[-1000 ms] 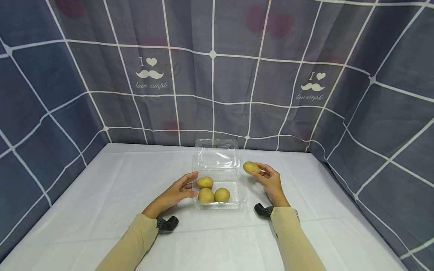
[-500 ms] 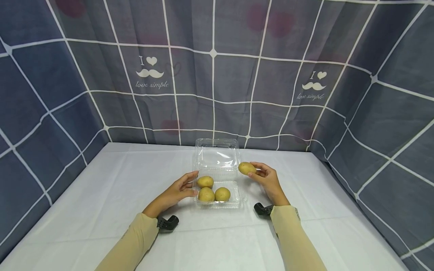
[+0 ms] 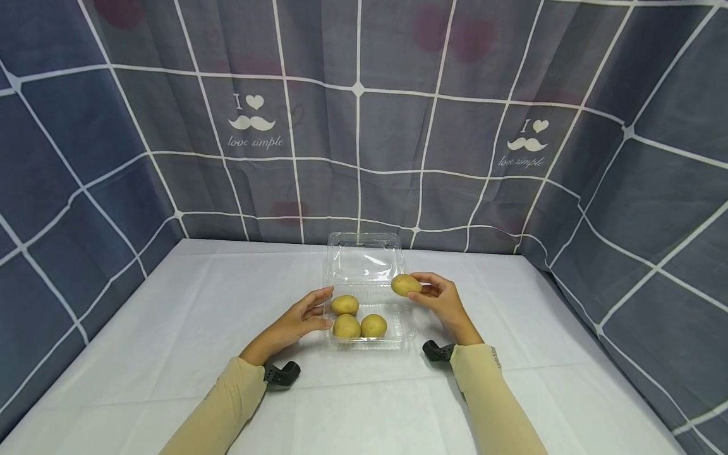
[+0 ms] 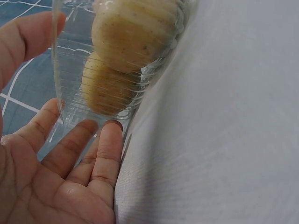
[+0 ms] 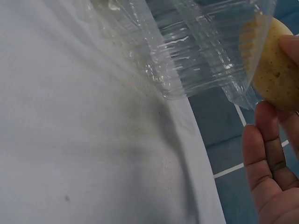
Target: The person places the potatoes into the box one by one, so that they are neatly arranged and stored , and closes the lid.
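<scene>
Three potatoes, among them a front-right potato (image 3: 373, 326), lie in a clear plastic clamshell box (image 3: 392, 316) on the table. Its lid (image 3: 364, 259) stands raised at the back. My left hand (image 3: 292, 323) is at the box's left side, fingers extended; in the left wrist view the fingertips (image 4: 111, 135) are against the ribbed wall, with the thumb at the rim. My right hand (image 3: 443, 300) pinches another potato (image 3: 406, 284) between thumb and fingers, over the box's back right corner. In the right wrist view that held potato (image 5: 275, 70) shows partly behind the clear plastic.
A white cloth (image 3: 170, 354) covers the table. Dark checked curtains (image 3: 364, 126) hang behind it and along both sides. Black wrist cameras (image 3: 281, 375) are strapped at both sleeves.
My right hand has moved left with its potato, from beside the box to over its back right corner. The left hand and the three potatoes in the box stay put.
</scene>
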{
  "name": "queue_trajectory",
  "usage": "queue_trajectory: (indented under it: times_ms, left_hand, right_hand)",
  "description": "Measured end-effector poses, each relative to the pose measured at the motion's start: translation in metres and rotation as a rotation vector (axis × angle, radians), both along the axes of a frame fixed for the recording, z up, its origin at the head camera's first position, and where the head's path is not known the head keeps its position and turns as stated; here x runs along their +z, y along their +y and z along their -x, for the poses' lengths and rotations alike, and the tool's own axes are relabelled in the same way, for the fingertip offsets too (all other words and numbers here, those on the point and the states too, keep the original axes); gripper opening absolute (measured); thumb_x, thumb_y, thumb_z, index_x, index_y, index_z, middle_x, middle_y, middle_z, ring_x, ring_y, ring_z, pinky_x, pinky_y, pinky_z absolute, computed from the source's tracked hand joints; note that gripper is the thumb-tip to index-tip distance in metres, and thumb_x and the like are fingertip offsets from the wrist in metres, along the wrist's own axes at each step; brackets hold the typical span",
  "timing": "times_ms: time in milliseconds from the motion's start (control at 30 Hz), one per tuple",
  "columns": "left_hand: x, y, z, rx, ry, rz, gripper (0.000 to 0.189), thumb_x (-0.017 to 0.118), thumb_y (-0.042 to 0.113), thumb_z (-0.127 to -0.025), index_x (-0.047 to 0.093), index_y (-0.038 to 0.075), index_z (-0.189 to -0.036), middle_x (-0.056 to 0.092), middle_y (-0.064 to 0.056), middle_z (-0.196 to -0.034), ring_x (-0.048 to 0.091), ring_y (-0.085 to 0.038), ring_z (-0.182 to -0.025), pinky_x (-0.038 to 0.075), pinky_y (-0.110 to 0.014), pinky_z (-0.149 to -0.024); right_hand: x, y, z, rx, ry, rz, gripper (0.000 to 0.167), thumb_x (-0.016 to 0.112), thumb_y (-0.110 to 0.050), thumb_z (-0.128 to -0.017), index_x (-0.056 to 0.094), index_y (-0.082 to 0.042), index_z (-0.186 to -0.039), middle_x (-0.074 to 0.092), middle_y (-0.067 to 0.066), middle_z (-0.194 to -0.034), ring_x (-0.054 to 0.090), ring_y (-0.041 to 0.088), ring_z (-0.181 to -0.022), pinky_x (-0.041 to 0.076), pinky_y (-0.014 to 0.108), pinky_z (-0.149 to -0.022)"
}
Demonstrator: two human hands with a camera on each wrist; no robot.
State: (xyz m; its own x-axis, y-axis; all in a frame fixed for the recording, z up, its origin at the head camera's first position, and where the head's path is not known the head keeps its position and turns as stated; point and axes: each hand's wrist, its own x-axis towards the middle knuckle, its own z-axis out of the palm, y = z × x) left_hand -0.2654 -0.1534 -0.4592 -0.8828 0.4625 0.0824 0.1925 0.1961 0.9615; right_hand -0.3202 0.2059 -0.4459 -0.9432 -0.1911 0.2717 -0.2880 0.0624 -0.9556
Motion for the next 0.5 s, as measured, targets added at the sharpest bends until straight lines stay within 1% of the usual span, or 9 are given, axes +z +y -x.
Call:
queue_trajectory:
  times_ms: [133,267,400,500]
  left_hand:
    - [0.001,0.001,0.000,-0.003,0.000,-0.006,0.080,0.070,0.013,-0.104,0.025,-0.002,-0.169,0.025,-0.030,-0.173,0.037,-0.052,-0.152,0.038,-0.058,-0.124]
    - [0.001,0.001,0.000,-0.005,-0.003,-0.014,0.080,0.070,0.012,-0.104,0.025,-0.003,-0.169,0.025,-0.030,-0.173,0.037,-0.052,-0.153,0.038,-0.058,-0.124]
    - [0.002,0.001,-0.001,-0.004,-0.002,-0.013,0.080,0.070,0.012,-0.104,0.025,-0.003,-0.169,0.025,-0.030,-0.173,0.037,-0.052,-0.153,0.038,-0.059,-0.124]
    - [0.002,0.001,-0.001,-0.003,-0.003,-0.013,0.081,0.070,0.012,-0.104,0.025,-0.003,-0.169,0.025,-0.031,-0.173,0.037,-0.053,-0.153,0.036,-0.060,-0.125]
  right_hand:
    - [0.000,-0.003,0.000,0.024,0.032,-0.038,0.045,0.077,0.016,-0.088,0.062,0.021,-0.131,0.072,0.022,-0.123,0.071,0.005,-0.091,0.060,0.018,-0.083]
    - [0.002,-0.007,-0.001,0.038,0.076,-0.079,0.044,0.077,0.017,-0.088,0.064,0.020,-0.130,0.067,0.032,-0.127,0.070,0.005,-0.090,0.059,0.017,-0.083]
    - [0.005,-0.010,-0.002,0.028,0.105,-0.130,0.042,0.080,0.015,-0.088,0.066,0.018,-0.128,0.068,0.034,-0.126,0.069,0.005,-0.090,0.059,0.017,-0.083]
    - [0.008,-0.012,-0.004,0.011,0.121,-0.175,0.042,0.082,0.011,-0.088,0.069,0.015,-0.127,0.071,0.030,-0.124,0.070,0.006,-0.089,0.059,0.017,-0.081]
